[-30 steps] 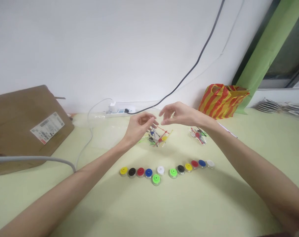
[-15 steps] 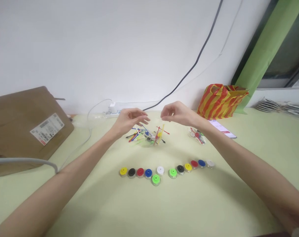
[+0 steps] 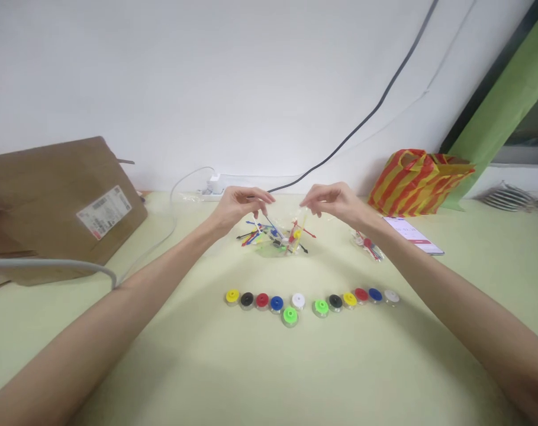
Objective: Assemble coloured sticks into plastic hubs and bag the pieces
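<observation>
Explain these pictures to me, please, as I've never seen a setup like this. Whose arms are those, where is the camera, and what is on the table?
There is no machine here. Those are a person's own bare arms, and the picture comes from a camera worn on their head, looking forward and down, so you see roughly what they see. The left hand and right hand reach over a heap of coloured sticks on a pale green table. Whether the hands hold anything is too small to tell. Nearer the person lies a row of coloured discs. Further off are a cardboard parcel and a striped bag.
</observation>
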Demonstrator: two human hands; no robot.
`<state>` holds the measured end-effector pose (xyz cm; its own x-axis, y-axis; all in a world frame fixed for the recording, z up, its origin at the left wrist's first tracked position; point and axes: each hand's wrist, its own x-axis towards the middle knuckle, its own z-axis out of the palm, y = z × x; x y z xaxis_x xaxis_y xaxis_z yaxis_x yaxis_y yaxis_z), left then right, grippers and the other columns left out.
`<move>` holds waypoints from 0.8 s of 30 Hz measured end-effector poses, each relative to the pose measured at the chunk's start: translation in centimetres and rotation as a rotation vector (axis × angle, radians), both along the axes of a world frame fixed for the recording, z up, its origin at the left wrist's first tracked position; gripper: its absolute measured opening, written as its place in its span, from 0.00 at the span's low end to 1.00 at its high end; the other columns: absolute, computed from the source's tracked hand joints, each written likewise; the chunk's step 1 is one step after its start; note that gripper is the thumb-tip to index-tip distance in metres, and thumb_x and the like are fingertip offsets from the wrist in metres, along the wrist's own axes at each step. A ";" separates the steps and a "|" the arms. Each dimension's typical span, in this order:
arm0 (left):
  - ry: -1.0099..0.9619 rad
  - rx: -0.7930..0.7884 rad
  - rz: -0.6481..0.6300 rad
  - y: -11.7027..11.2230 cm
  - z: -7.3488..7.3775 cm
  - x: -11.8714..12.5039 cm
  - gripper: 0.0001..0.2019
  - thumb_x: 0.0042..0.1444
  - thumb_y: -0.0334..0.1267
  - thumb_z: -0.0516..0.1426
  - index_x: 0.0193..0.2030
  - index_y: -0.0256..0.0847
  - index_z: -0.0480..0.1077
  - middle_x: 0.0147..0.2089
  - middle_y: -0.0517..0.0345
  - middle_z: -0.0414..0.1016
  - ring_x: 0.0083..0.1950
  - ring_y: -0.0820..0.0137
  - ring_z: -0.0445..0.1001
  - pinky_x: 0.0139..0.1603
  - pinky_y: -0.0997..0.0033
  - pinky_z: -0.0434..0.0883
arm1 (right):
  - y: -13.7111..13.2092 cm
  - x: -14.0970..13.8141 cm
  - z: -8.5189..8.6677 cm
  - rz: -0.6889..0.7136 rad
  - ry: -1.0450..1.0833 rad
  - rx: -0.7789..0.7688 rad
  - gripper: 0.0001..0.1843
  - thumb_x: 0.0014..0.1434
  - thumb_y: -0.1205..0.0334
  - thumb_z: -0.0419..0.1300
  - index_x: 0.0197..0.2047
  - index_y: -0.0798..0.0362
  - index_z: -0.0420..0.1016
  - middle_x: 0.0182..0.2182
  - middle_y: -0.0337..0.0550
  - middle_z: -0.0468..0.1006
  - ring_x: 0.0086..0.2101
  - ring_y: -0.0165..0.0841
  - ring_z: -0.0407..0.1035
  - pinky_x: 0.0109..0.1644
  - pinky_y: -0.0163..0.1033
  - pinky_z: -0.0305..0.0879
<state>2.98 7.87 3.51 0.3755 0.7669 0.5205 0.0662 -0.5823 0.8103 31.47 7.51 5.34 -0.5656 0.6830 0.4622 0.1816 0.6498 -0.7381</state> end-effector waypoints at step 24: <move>0.284 -0.063 0.091 -1.1 0.7 2.3 0.17 0.57 0.50 0.64 0.40 0.36 0.78 0.37 0.47 0.83 0.42 0.61 0.81 0.47 0.63 0.76 | 0.2 -0.5 -0.1 -0.131 -0.089 0.036 0.14 0.61 0.53 0.64 0.45 0.55 0.77 0.34 0.45 0.82 0.35 0.34 0.74 0.39 0.38 0.66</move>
<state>5.32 6.81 4.17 0.4271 0.8318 0.3545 0.3450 -0.5124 0.7864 30.98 7.66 5.28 -0.5125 0.7375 0.4399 0.3299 0.6420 -0.6921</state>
